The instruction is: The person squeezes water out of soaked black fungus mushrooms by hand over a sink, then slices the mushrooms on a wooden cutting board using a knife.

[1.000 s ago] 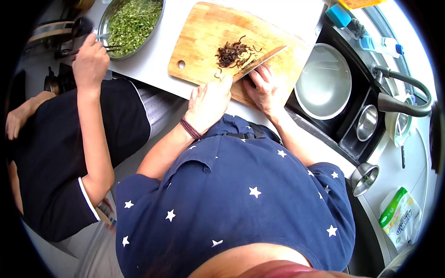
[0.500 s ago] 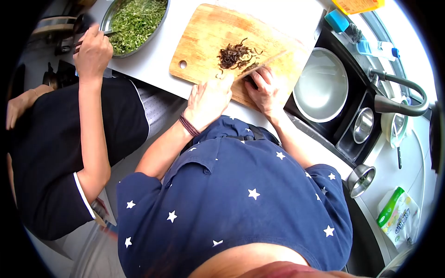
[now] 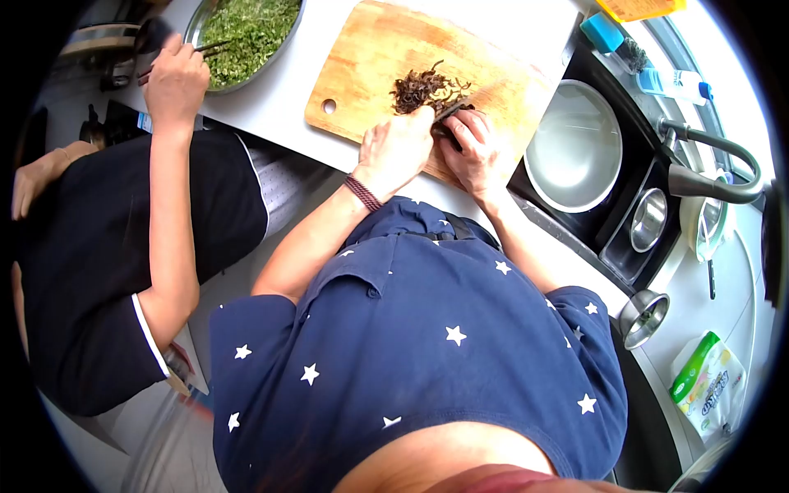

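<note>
My left hand, a cord bracelet on its wrist, is closed round the handle of a kitchen knife. The knife's blade points up and right across the wooden cutting board. Just right of the blade, my right hand has its fingers curled down on a dark brown piece of food, mostly hidden under them. Thin dark brown strips lie in a loose pile on the board, beyond my left hand.
At left, a co-worker's hand holds chopsticks over a bowl of chopped greens. To the right, a large pale bowl and a small metal bowl sit in the dark sink, beside a tap. Another metal bowl stands nearer.
My left hand has moved right and slightly up with the knife, closer to my right hand and the strips. The co-worker's hand has shifted slightly right beside the greens.
</note>
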Available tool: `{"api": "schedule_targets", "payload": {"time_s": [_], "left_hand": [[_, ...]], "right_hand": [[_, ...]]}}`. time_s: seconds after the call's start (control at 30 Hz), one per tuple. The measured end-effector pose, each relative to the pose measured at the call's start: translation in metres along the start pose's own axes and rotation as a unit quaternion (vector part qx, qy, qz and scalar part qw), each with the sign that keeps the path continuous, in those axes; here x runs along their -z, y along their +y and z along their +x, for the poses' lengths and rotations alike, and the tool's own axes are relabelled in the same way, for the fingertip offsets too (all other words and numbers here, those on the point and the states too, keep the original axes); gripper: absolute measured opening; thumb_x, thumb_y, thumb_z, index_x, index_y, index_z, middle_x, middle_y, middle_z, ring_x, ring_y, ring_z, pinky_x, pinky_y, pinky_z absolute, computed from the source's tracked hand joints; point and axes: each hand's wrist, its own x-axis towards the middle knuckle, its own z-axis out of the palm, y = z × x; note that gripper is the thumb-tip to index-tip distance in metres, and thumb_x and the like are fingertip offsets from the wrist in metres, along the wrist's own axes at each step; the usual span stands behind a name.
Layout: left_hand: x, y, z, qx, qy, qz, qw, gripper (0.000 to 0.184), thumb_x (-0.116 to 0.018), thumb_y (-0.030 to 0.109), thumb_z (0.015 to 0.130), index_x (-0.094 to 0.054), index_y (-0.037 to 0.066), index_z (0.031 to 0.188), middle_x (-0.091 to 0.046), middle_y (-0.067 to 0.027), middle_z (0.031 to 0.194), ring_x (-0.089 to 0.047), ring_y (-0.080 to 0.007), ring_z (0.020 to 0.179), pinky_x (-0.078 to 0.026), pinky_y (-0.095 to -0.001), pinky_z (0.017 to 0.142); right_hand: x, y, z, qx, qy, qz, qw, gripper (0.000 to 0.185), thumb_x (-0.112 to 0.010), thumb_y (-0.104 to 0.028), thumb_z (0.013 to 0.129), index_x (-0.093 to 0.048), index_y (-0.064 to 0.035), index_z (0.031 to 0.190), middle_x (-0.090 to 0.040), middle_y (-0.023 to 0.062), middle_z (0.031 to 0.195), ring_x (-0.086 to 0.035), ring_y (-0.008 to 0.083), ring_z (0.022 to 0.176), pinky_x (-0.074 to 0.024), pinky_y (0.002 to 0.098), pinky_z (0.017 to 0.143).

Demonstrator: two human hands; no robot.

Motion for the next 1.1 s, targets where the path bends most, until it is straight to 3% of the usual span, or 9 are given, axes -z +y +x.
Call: {"api": "schedule_targets", "payload": {"time_s": [0.1,0.23,0.37,0.77,0.9,0.93,1.0,1.1], "left_hand": [[0.007,-0.011,-0.004,0.01,0.003,-0.07,0.997,0.014,-0.057,0.015,0.089,-0.058,0.005,0.099,-0.063,-0.0244,0.072,-0.064,-0.0432,0.071,-0.051,-0.0522,0.062],[0.023,-0.006,-0.025,-0.06,0.009,-0.005,0.998,0.011,-0.058,0.013,0.088,-0.054,0.004,0.093,-0.062,-0.0233,0.069,-0.064,-0.0429,0.069,-0.05,-0.0517,0.062],[0.027,-0.005,-0.024,-0.04,-0.046,0.009,0.998,0.01,-0.057,0.012,0.087,-0.053,0.005,0.093,-0.062,-0.023,0.07,-0.064,-0.0428,0.069,-0.051,-0.0509,0.062],[-0.007,0.002,-0.003,-0.037,0.002,0.054,0.998,0.013,-0.058,0.015,0.086,-0.054,0.006,0.095,-0.064,-0.023,0.07,-0.065,-0.0437,0.07,-0.053,-0.0526,0.063],[0.003,-0.001,0.003,0.024,-0.019,-0.025,0.999,0.017,-0.057,0.018,0.088,-0.057,0.004,0.097,-0.065,-0.0229,0.076,-0.064,-0.0448,0.076,-0.052,-0.0526,0.066],[-0.001,-0.01,0.004,0.031,-0.009,-0.057,0.998,0.018,-0.056,0.019,0.088,-0.058,0.004,0.097,-0.066,-0.023,0.077,-0.064,-0.0447,0.077,-0.052,-0.052,0.067],[0.001,-0.018,0.004,0.051,0.001,-0.102,0.994,0.023,-0.055,0.021,0.088,-0.061,0.003,0.1,-0.066,-0.0239,0.08,-0.065,-0.0436,0.08,-0.052,-0.0488,0.07],[-0.003,-0.028,0.001,0.059,0.013,-0.129,0.99,0.021,-0.054,0.023,0.09,-0.06,0.004,0.096,-0.065,-0.025,0.079,-0.065,-0.0447,0.08,-0.052,-0.0518,0.071]], "right_hand": [[0.003,0.001,0.0,-0.001,-0.002,0.015,1.0,0.041,-0.076,0.0,0.055,-0.067,-0.0066,0.095,-0.065,0.0096,0.097,-0.062,0.0308,0.093,-0.053,0.0392,0.082],[-0.001,0.0,0.0,0.002,0.02,0.006,1.0,0.041,-0.076,-0.001,0.055,-0.067,-0.0072,0.095,-0.064,0.0085,0.096,-0.062,0.0298,0.092,-0.0532,0.0393,0.081],[0.0,0.0,0.0,0.002,0.018,0.005,1.0,0.041,-0.076,-0.001,0.055,-0.067,-0.0077,0.095,-0.065,0.0084,0.095,-0.062,0.0293,0.09,-0.0533,0.0389,0.08],[-0.004,0.002,-0.002,-0.002,0.041,-0.001,0.999,0.04,-0.075,0.0,0.056,-0.068,-0.0072,0.095,-0.065,0.0085,0.095,-0.062,0.0291,0.089,-0.0538,0.038,0.079],[0.009,-0.001,0.006,0.04,0.012,-0.106,0.993,0.037,-0.076,-0.007,0.056,-0.07,-0.0129,0.092,-0.066,-0.0001,0.094,-0.06,0.0217,0.094,-0.0447,0.0362,0.084],[0.008,0.001,0.003,0.02,0.013,-0.108,0.994,0.035,-0.077,-0.011,0.057,-0.071,-0.0179,0.09,-0.066,-0.0053,0.094,-0.058,0.0181,0.099,-0.0365,0.0373,0.09],[0.014,0.003,0.003,0.007,-0.015,-0.094,0.995,0.037,-0.079,-0.011,0.06,-0.071,-0.0188,0.095,-0.067,-0.0048,0.1,-0.056,0.0198,0.104,-0.0335,0.0393,0.095],[0.02,0.007,0.003,-0.022,-0.066,-0.061,0.996,0.034,-0.079,-0.014,0.064,-0.072,-0.0218,0.097,-0.066,-0.005,0.109,-0.052,0.0228,0.114,-0.0272,0.043,0.101]]}}
